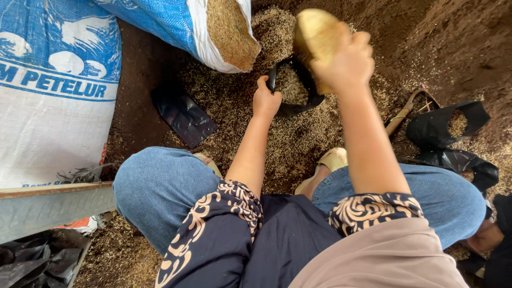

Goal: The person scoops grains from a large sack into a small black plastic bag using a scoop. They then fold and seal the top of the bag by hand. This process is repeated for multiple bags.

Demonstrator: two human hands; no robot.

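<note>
My left hand point(265, 100) grips the rim of a small black plastic bag point(296, 101) that stands open on the ground and is partly filled with rice husk. My right hand point(345, 60) is raised above the bag and holds a tan scoop point(314, 33) loaded with husk, tilted over the bag's mouth. Husk lies heaped on the ground point(273, 29) just behind the bag. My knees in blue jeans frame the view below.
A blue and white woven sack point(213, 29) lies open at the top, spilling husk. A large white sack point(53, 106) stands at left. An empty black bag point(184, 114) lies flat; more black bags point(448, 138) sit at right. A metal bar point(53, 205) crosses lower left.
</note>
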